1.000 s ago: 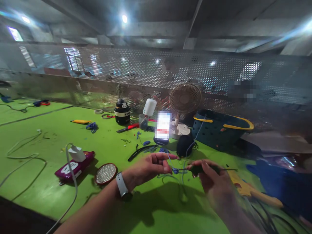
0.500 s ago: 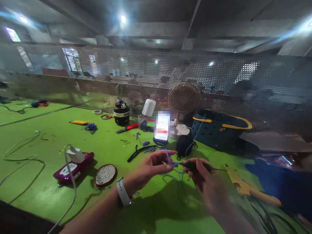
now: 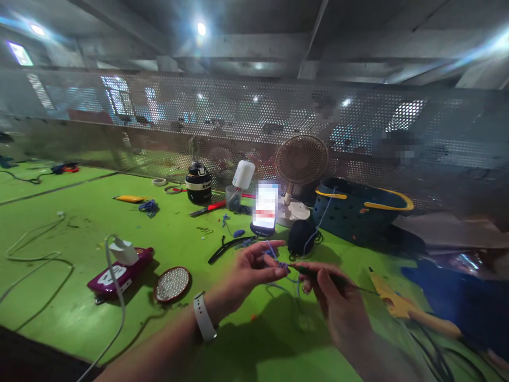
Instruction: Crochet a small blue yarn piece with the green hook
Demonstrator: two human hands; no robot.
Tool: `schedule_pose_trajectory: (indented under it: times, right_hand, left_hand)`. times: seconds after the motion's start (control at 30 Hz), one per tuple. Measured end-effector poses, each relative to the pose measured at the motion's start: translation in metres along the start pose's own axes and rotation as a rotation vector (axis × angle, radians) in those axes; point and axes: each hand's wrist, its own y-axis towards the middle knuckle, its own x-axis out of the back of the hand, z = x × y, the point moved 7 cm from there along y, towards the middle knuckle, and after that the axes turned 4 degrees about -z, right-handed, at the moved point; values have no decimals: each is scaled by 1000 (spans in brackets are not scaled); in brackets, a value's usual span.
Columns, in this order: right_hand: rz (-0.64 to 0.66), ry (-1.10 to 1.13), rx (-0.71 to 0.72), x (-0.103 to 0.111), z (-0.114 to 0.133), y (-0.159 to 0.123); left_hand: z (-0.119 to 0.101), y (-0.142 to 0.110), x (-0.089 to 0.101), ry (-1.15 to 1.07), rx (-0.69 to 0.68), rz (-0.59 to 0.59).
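Note:
My left hand [image 3: 258,265] pinches a small piece of blue-purple crochet work [image 3: 283,266], with a strand of yarn [image 3: 271,248] running up over its index finger. In my right hand [image 3: 334,292] a crochet hook with a dark green handle [image 3: 316,273] is held like a pencil, its tip at the crochet piece. Both hands are close together above the green table [image 3: 246,350]. Behind them sits a dark ball of yarn [image 3: 300,237]. Blue yarn also hangs below the hands and runs up to the basket. The stitches are too small to make out.
A lit phone [image 3: 265,207] on a stand and a fan [image 3: 301,164] are behind the hands. A dark basket [image 3: 353,223] and a yellow glue gun [image 3: 392,297] lie to the right. At left are a purple power strip [image 3: 119,276], a round studded disc [image 3: 173,284] and a black flask [image 3: 199,184].
The crochet hook's tip and my right hand have shifted slightly left and down, closer to the crochet piece. My left hand has turned slightly, still pinching the piece.

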Motion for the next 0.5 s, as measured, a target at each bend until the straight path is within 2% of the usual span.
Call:
schedule_pose_trajectory:
  times: [0.13, 0.2, 0.27, 0.4, 0.5]
  right_hand:
    - [182, -320, 460, -11, 25, -8]
    - [245, -421, 597, -16, 31, -12]
    - [235, -416, 593, -16, 31, -11]
    - [187, -381, 495, -14, 26, -7]
    - [180, -388, 490, -14, 26, -7]
  left_hand:
    - [17, -1, -4, -117, 31, 2]
    - [23, -2, -5, -123, 43, 15]
    - [24, -3, -4, -107, 33, 16]
    - [16, -3, -3, -64, -8, 6]
    - [9, -4, -3, -27, -41, -3]
